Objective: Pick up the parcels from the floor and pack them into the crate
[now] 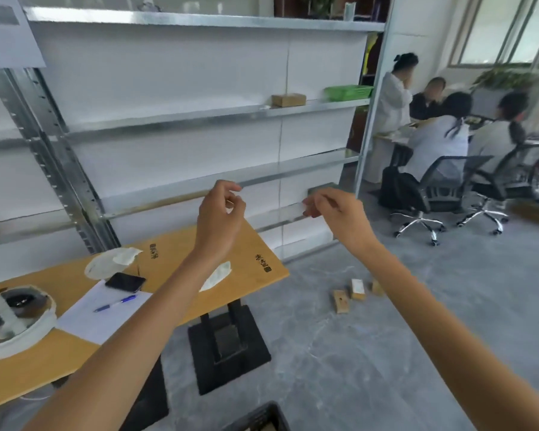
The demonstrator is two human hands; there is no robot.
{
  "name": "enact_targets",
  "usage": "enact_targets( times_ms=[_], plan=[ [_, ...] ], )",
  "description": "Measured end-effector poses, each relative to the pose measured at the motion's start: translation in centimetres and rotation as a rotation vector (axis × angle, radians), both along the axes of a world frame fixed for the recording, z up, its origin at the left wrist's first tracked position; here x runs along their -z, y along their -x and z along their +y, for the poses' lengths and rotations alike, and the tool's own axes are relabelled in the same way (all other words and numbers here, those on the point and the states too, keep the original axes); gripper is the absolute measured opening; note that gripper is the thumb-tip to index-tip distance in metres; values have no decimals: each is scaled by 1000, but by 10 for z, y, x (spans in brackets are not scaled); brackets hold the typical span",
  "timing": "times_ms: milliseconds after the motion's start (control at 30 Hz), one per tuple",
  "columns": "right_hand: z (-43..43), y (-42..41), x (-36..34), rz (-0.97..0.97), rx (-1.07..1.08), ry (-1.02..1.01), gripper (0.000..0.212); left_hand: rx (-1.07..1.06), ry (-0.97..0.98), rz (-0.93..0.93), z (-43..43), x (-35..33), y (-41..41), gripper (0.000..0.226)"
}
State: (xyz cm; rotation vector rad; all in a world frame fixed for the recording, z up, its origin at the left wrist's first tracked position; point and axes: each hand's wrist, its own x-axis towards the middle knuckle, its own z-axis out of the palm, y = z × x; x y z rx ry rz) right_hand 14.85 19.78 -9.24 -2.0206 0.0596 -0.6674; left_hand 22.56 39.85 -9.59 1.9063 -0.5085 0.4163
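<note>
Three parcels (358, 289) lie on the floor (386, 353); your left hand (220, 216) and right hand (339, 214) hover loosely curled, empty, probably pre-reach; crate (257, 416) below.

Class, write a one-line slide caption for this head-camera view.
Left hand and right hand raised, holding nothing; three parcels lie on the floor, crate edge at bottom.

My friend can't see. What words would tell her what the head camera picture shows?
A person's left hand and right hand are raised, empty, fingers loosely curled, before a metal shelf. Three small cardboard parcels lie on the grey floor right of a wooden table. A dark crate peeks in at the bottom edge.
</note>
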Motion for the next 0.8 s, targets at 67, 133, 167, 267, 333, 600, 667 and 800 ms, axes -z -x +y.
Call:
enact_targets(
  times_ms=[67,133,167,267,333,600,667,800],
  plan=[
    [-29,18,0,-4,72,-26,27,46,20,5,-26,4,6,22],
    [-57,35,4,4,146,-33,27,99,48,16,-55,10,12,33],
    [-71,43,6,6,180,-41,27,127,52,15,-71,12,15,38],
    [-111,64,16,-2,285,-83,27,199,49,17,-122,20,21,48],
    [-138,76,24,-10,326,-92,27,247,44,31,-155,26,25,50],
    [-275,80,62,26,300,-201,26,258,-28,107,-286,61,27,63],
    [-308,77,72,48,297,-231,26,246,-63,128,-317,72,20,60],
    [-368,73,90,101,298,-293,27,274,-128,154,-377,96,12,45]
  ],
)
